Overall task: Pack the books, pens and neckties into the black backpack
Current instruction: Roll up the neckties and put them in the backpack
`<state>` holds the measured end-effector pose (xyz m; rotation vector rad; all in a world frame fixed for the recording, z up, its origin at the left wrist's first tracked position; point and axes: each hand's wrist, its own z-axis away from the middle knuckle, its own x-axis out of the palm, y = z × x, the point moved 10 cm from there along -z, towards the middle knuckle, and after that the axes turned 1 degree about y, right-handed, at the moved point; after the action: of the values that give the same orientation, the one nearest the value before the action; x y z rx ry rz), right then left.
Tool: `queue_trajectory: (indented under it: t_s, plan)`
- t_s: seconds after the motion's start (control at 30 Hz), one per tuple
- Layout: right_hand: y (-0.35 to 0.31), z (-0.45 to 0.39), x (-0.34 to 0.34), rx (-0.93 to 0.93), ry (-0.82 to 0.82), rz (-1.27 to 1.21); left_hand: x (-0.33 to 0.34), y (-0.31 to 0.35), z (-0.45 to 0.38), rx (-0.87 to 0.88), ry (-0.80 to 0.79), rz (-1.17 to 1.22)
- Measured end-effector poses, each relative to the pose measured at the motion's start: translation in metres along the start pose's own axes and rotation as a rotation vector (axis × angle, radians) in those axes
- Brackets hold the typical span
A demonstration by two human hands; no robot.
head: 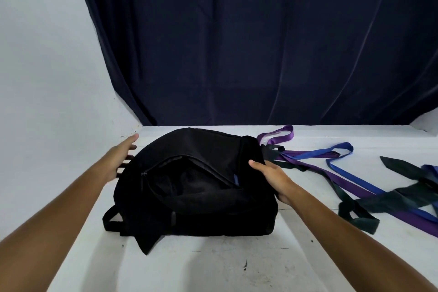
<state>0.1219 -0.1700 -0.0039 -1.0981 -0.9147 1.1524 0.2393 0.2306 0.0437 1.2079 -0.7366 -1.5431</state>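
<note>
Backpack (189, 185) unzipped, flat on tabletop (213, 263) near left wall; bare front. Left hand (120, 156) spread beside it; right hand (272, 177) grips its side. Ties (355, 177) right.

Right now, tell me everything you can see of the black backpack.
The black backpack lies flat on the white table, soft dark fabric, its main zip open and gaping toward the camera, the inside dark. A strap loops out at its near left corner. The left hand touches its left side; the right hand grips its right edge.
</note>
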Motion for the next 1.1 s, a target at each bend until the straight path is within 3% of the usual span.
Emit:
queue_trajectory:
  t_s: [0.13, 0.33, 0.5, 0.73, 0.9, 1.1]
  plan:
    - [-0.007, 0.003, -0.022, 0.007, -0.033, 0.217, 0.04, 0.096, 0.025, 0.311, 0.046, -0.18]
    - [-0.021, 0.01, -0.11, -0.013, -0.017, 0.503, 0.196, 0.18, 0.081, 0.601, -0.158, -0.431]
    - [-0.027, 0.026, -0.21, -0.117, -0.006, 0.705, 0.356, 0.198, 0.139, 0.781, -0.376, -0.521]
    - [0.021, 0.033, -0.297, -0.182, -0.1, 1.08, 0.539, 0.109, 0.194, 0.742, -0.706, -0.846]
    - [0.048, 0.034, -0.294, -0.249, -0.183, 1.099, 0.573, 0.047, 0.187, 0.548, -0.641, -0.96]
    - [0.051, 0.03, -0.319, -0.269, -0.055, 0.897, 0.573, 0.042, 0.167, 0.508, -0.575, -0.81]
